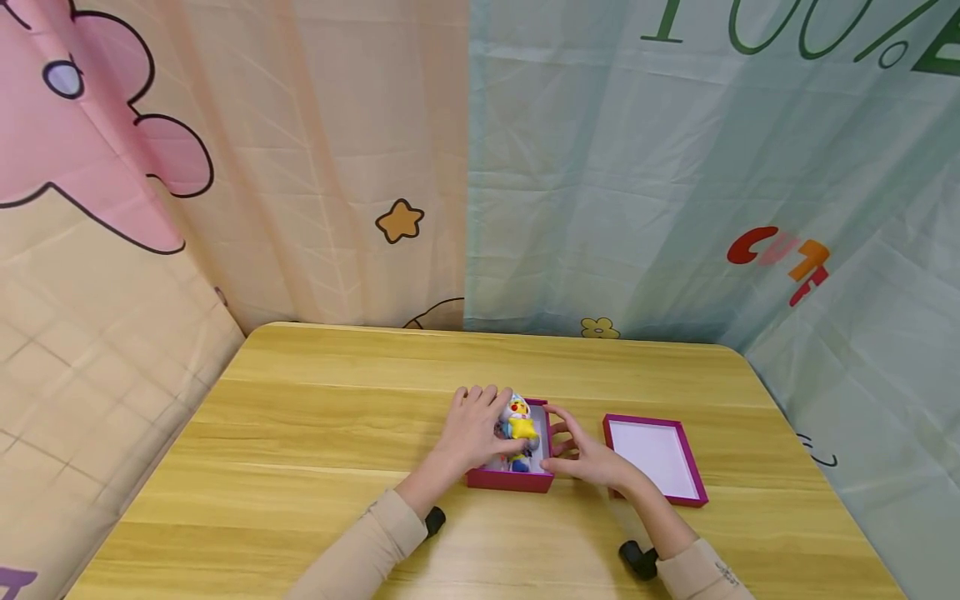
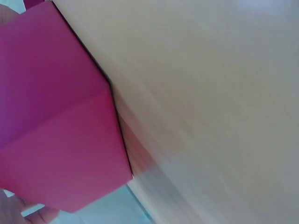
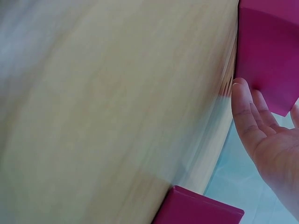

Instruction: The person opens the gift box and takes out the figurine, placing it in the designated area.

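A shallow magenta box (image 1: 510,482) with a pale inside stands on the table. In it lies a small figurine (image 1: 522,427) with a white hood and a yellow star; something blue shows below it. My left hand (image 1: 471,429) is over the box's left side, its thumb across the front of the figurine and its fingers toward the back. Whether it pinches the figurine is hidden. My right hand (image 1: 588,460) is at the box's right wall; in the right wrist view its loosely bent fingers (image 3: 242,100) are at that wall. It grips nothing.
The box's magenta lid (image 1: 692,458) lies to the right, its white inside facing up, close to my right forearm. Wood-grain table (image 1: 315,400) surrounds both. Printed curtains (image 1: 600,167) hang behind the table. A dark strap-on device (image 1: 637,560) is on my right wrist.
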`<state>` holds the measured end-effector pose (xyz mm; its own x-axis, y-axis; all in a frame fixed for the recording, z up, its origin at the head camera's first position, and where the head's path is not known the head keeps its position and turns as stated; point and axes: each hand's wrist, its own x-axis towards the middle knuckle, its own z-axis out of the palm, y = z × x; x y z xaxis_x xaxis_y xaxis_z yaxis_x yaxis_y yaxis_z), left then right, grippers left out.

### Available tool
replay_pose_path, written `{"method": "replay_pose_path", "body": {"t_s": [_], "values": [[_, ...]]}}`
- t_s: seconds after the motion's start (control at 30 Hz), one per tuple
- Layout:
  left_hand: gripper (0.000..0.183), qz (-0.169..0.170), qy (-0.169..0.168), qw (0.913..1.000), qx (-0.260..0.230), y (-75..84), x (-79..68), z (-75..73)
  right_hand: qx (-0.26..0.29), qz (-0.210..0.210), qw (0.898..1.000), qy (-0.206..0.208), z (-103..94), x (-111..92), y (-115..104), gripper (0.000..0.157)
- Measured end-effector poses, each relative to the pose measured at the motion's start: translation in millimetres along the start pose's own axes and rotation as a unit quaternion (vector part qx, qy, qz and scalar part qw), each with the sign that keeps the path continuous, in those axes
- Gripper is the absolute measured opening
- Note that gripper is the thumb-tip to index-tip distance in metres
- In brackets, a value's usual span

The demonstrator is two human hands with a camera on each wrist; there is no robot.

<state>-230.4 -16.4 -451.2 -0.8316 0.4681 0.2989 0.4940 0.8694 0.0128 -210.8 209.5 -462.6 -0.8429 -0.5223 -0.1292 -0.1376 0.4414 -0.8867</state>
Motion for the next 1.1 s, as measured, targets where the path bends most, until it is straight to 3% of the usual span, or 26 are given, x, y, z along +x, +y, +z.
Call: {"method": "replay_pose_path", "body": {"t_s": [0.23,0.57,0.8,1.1], "values": [[0.077,0.018,0.039,0.9991,0.004,-14.7,-2.5,-5.7,-0.001,0.006,1.0,0.003,0.1,1,0,0.082],[0.077,0.006,0.081,0.9966,-0.017,-43.3,-6.7,-16.1,0.007,0.003,1.0,-0.002,-0.1,-1,-3,0.083],[0.076,-0.01,0.072,0.9972,-0.017,-65.1,-10.9,-16.6,0.021,0.006,1.0,0.003,0.5,-1,-3,0.083],[0.077,0.005,0.04,0.9987,0.03,-89.7,-18.8,-9.3,0.038,0.019,0.999,0.011,1.9,-1,-4,0.083]]}}
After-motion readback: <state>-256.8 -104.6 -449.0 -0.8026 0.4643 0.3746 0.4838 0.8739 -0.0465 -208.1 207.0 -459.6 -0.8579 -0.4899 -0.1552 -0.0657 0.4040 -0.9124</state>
